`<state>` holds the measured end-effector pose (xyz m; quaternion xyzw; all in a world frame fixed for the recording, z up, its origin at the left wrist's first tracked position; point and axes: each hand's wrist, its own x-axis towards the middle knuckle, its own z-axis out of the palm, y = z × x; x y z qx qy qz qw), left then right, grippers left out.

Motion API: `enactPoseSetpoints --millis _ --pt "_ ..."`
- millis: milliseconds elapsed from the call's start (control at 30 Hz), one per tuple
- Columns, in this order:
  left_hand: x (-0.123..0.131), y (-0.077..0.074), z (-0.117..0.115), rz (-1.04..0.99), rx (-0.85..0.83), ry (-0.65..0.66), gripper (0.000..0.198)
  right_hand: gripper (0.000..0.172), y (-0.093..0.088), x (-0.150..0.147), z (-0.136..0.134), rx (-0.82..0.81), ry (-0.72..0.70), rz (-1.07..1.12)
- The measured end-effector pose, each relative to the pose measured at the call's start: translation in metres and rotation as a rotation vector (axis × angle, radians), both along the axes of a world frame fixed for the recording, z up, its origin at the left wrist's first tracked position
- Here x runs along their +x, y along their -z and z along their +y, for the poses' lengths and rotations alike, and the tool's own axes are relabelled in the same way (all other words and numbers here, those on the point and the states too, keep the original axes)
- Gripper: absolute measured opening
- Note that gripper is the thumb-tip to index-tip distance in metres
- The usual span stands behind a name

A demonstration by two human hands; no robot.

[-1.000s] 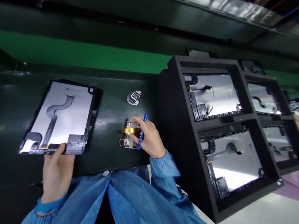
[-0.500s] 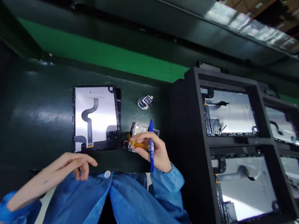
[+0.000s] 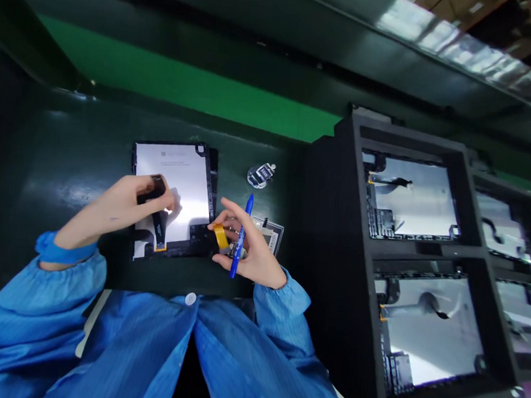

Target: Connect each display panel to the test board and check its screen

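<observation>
A tablet screen panel (image 3: 188, 174) lies with its silvery back up on the dark bench. Over it, my left hand (image 3: 129, 203) is closed on the upper part of the black ribbon cable (image 3: 159, 224), whose lower end meets the panel near its bottom edge. My right hand (image 3: 259, 253), at the panel's lower right corner, pinches an orange flex cable (image 3: 221, 236). A blue marker pen (image 3: 241, 240) also rests across its fingers. Partly hidden behind that hand is a small test board (image 3: 272, 231) in a clear frame.
A small round clear piece with a dark chip-like part (image 3: 261, 175) sits farther back on the bench (image 3: 78, 178). To the right stands a black divided rack (image 3: 372, 247) with similar screen panels (image 3: 425, 328) in its compartments. A green strip (image 3: 187, 85) runs behind the bench.
My left hand has moved up from the bench's front edge onto the panel and taken hold of the black cable. My right hand has shifted left with the orange flex cable and pen.
</observation>
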<state>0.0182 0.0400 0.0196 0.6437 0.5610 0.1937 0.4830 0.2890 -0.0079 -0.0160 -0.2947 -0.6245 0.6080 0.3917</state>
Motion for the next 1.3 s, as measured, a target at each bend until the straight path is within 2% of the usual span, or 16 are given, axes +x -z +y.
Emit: enactPoseSetpoints --millis 67,100,167,233,300,367,500,567,633,767,1067,1300 --pt "-0.002 -0.011 -0.008 -0.329 -0.187 0.039 0.025 0.077 0.001 -0.004 0.000 0.034 -0.001 -0.005" --pt "-0.001 -0.015 -0.013 -0.466 -0.264 0.074 0.029 0.069 0.000 -0.006 0.000 0.055 0.025 -0.030" --pt "0.001 -0.021 -0.022 -0.657 -0.372 0.110 0.054 0.039 -0.001 -0.011 0.000 0.124 0.114 -0.123" --pt "0.005 -0.024 -0.032 -0.702 -0.424 0.094 0.072 0.014 -0.005 -0.014 0.001 0.186 0.182 -0.225" --pt "0.010 -0.025 -0.042 -0.658 -0.415 0.024 0.071 0.015 -0.009 -0.016 0.002 0.175 0.184 -0.261" --pt "0.015 -0.024 -0.052 -0.589 -0.342 -0.071 0.053 0.022 -0.012 -0.016 0.002 0.084 0.159 -0.221" --pt "0.028 -0.014 -0.067 -0.444 -0.039 -0.354 0.015 0.028 -0.016 -0.016 0.000 -0.054 0.098 -0.112" --pt "0.037 -0.008 -0.070 -0.395 0.120 -0.488 0.006 0.029 -0.018 -0.016 0.000 -0.041 0.091 -0.130" --pt "0.047 -0.004 -0.070 -0.345 0.229 -0.555 0.004 0.028 -0.020 -0.016 0.000 -0.005 0.092 -0.172" --pt "0.062 -0.002 -0.068 -0.229 0.334 -0.541 0.004 0.024 -0.020 -0.016 0.002 0.033 0.089 -0.174" --pt "0.066 -0.004 -0.071 -0.103 0.272 -0.445 0.004 0.025 -0.019 -0.014 0.003 0.035 0.063 -0.161" --pt "0.064 -0.001 -0.071 -0.110 0.255 -0.449 0.006 0.024 -0.020 -0.014 0.003 0.042 0.059 -0.154"
